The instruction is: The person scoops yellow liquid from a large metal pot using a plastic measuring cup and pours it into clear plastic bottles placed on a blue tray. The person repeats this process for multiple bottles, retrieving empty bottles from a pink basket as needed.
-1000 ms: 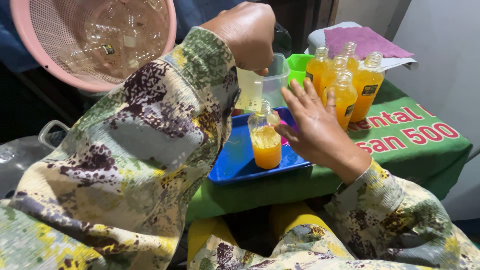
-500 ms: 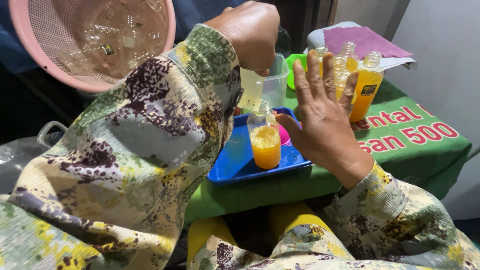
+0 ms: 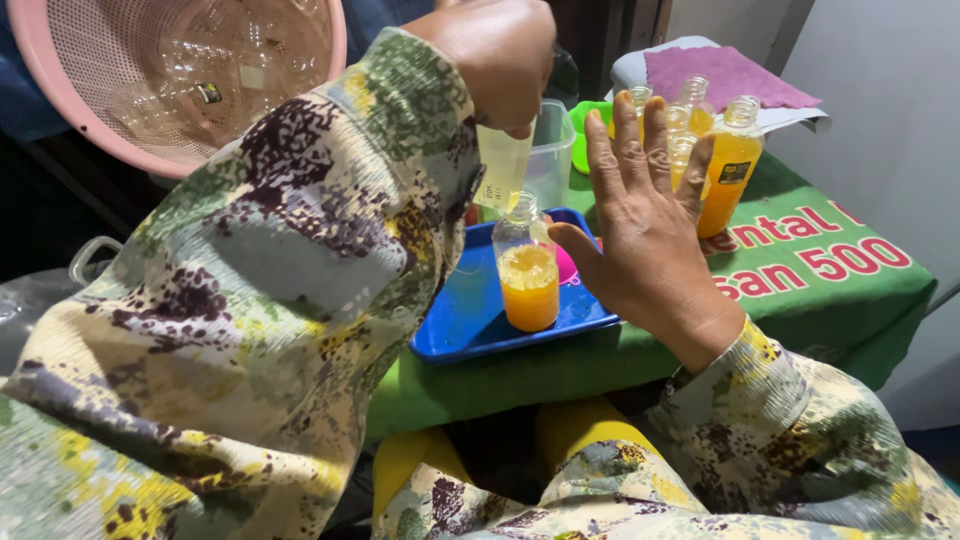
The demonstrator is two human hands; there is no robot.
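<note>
- Green cloth with red and white lettering is seen covering a small table (image 3: 860, 300) across the centre and right of the frame; a dim room lies behind it.
- A blue tray (image 3: 470, 320) is set on the cloth at centre, and a small clear bottle (image 3: 527, 275) stands upright on it, roughly half filled with orange juice and uncapped.
- The left hand (image 3: 495, 50), at top centre, is clamped on a translucent pouring cup (image 3: 503, 165), which is tipped with its lip just above the bottle's mouth.
- The right hand (image 3: 640, 230) is held open, fingers spread, just beside the bottle at centre right; nothing is gripped, and contact with the bottle cannot be confirmed.
- Several filled bottles (image 3: 730, 165) of the same orange juice are grouped at upper right, partly hidden behind the right hand, so part of the filling appears done.
- A pink mesh basket (image 3: 60, 70) of empty clear bottles is seen at upper left, so many bottles appear left to fill.
- A clear plastic tub (image 3: 552, 150) and a purple cloth (image 3: 720, 75) lie toward the top.
</note>
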